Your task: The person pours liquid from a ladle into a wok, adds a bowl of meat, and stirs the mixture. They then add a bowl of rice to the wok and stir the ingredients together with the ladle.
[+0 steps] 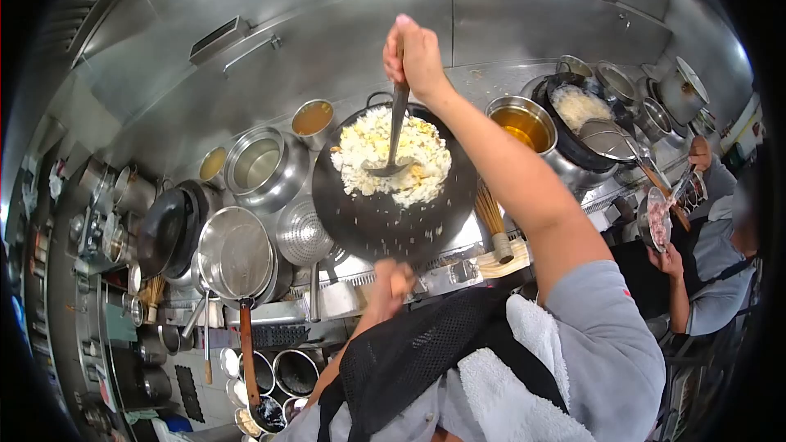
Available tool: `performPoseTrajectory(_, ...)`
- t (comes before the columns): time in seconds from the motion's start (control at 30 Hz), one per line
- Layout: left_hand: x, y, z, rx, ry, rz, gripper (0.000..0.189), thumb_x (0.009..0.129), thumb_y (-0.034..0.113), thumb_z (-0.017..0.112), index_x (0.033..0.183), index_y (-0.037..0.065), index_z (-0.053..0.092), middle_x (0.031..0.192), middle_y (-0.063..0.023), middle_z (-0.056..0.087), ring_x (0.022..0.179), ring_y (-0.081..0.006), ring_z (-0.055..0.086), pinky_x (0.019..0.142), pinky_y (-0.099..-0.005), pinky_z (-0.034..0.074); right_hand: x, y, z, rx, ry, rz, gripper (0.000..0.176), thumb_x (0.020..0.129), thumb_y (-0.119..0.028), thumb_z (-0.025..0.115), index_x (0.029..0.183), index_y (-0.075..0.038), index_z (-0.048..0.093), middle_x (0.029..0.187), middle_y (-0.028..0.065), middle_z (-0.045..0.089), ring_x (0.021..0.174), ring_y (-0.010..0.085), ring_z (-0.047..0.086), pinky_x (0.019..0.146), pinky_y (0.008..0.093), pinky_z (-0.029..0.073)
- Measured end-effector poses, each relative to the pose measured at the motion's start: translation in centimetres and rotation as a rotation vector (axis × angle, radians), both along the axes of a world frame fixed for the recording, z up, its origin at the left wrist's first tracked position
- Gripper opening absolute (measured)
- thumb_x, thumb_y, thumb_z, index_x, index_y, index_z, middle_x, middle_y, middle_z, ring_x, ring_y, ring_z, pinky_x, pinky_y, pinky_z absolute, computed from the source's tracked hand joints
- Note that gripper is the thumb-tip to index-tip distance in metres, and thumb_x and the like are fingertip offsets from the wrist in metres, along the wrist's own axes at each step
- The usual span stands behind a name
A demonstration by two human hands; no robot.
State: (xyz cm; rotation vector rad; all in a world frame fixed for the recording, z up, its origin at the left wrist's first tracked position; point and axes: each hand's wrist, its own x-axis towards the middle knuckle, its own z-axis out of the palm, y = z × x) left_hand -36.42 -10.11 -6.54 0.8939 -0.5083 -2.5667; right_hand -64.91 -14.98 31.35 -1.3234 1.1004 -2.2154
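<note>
A black wok [385, 213] in the middle of the stove holds white fried rice with yellow egg bits [393, 155]. My right hand [417, 53] is raised above it, closed on the long handle of a metal ladle [395, 143] whose bowl rests in the rice. Low at the wok's near edge, my left hand [391, 278] is closed on the wok's handle. My grey sleeve and a white towel on my shoulder fill the lower right.
Steel pots [260, 165], a strainer [301, 233], a lidded pan [236, 255] and sauce containers [313, 119] crowd the left. A pot of amber liquid [524, 124] and a second wok with rice [577, 106] sit on the right. Another person [712, 262] works there holding a bowl.
</note>
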Motion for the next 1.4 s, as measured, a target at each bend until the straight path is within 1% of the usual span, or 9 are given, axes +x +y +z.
performPoseTrajectory(0.37,-0.5,-2.4,6.6,-0.032,-0.117,-0.093,0.010,0.088,0.016,0.059,0.095,0.011,0.055,0.091,-0.0140,0.062,0.075,-0.0308,0.064,0.066,-0.0446,0.059,3.9,3.4,11.2,0.243,-0.158,0.246,0.053,0.103,-0.061,0.047,0.073,-0.018,0.042,0.053,-0.0038,0.038,0.038,0.0088,0.035,0.036,0.0259,0.027)
performPoseTrajectory(0.57,-3.5,-4.5,3.7,-0.044,0.096,-0.065,0.014,0.089,0.020,0.066,0.095,0.009,0.058,0.087,-0.0114,0.066,0.070,-0.0290,0.065,0.066,-0.0430,0.058,2.5,-0.5,-1.7,0.086,-0.043,-0.104,0.051,0.104,-0.045,0.045,0.070,-0.007,0.047,0.051,0.0028,0.041,0.039,0.0125,0.039,0.040,0.0311,0.036)
performPoseTrajectory(0.63,0.9,-2.1,-1.6,0.046,0.346,-0.209,0.018,0.091,0.021,0.065,0.104,0.012,0.054,0.087,-0.0102,0.063,0.071,-0.0275,0.064,0.065,-0.0428,0.059,1.3,1.3,-0.3,0.065,-0.053,-0.052,0.051,0.104,-0.045,0.044,0.070,-0.007,0.046,0.051,0.0023,0.040,0.039,0.0124,0.038,0.040,0.0311,0.036)
performPoseTrajectory(0.67,1.8,1.1,1.2,-0.182,-0.111,-0.021,0.022,0.092,0.023,0.065,0.108,0.015,0.051,0.088,-0.0093,0.060,0.073,-0.0262,0.063,0.066,-0.0439,0.059,1.1,2.2,0.7,0.037,-0.081,-0.008,0.051,0.104,-0.046,0.043,0.070,-0.008,0.045,0.051,0.0019,0.039,0.039,0.0123,0.037,0.040,0.0310,0.035)
performPoseTrajectory(0.97,-7.2,-9.0,0.9,-0.033,0.032,-0.054,0.011,0.091,0.010,0.060,0.097,0.015,0.052,0.086,-0.0138,0.062,0.074,-0.0285,0.064,0.063,-0.0475,0.061,0.6,5.6,12.9,-0.018,-0.119,0.154,0.050,0.105,-0.049,0.040,0.072,-0.013,0.046,0.049,-0.0011,0.036,0.036,0.0117,0.034,0.036,0.0298,0.034)
performPoseTrajectory(1.07,-8.8,-10.8,-1.1,0.011,-0.008,-0.067,0.016,0.089,0.006,0.061,0.098,0.016,0.052,0.093,-0.0122,0.062,0.083,-0.0280,0.064,0.068,-0.0500,0.062,-2.0,2.6,5.3,-0.064,0.005,-0.034,0.050,0.106,-0.042,0.038,0.068,-0.010,0.043,0.049,-0.0012,0.037,0.039,0.0129,0.038,0.040,0.0290,0.034)
performPoseTrajectory(1.1,-9.2,-10.8,-0.9,0.010,-0.023,-0.081,0.017,0.089,0.006,0.061,0.098,0.017,0.052,0.094,-0.0118,0.061,0.084,-0.0280,0.064,0.069,-0.0503,0.062,-2.9,-1.4,-1.3,-0.124,0.255,-0.400,0.051,0.107,-0.042,0.038,0.068,-0.009,0.045,0.048,0.0007,0.039,0.038,0.0131,0.039,0.038,0.0300,0.033)
performPoseTrajectory(1.13,-9.4,-10.8,-1.3,0.025,-0.034,-0.065,0.016,0.089,0.006,0.060,0.098,0.016,0.052,0.094,-0.0115,0.061,0.084,-0.0277,0.064,0.070,-0.0501,0.061,-3.6,-2.1,-5.9,-0.023,-0.014,-0.053,0.051,0.106,-0.041,0.040,0.069,-0.007,0.048,0.048,0.0027,0.041,0.038,0.0131,0.040,0.038,0.0301,0.033)
performPoseTrajectory(1.4,-8.8,-10.7,-0.4,-0.006,-0.029,-0.088,0.013,0.087,0.008,0.062,0.096,0.014,0.054,0.094,-0.0109,0.061,0.081,-0.0282,0.064,0.070,-0.0474,0.062,1.5,-3.4,0.7,-0.091,0.088,0.052,0.051,0.106,-0.040,0.043,0.069,-0.006,0.048,0.049,0.0035,0.045,0.040,0.0115,0.042,0.039,0.0275,0.035)
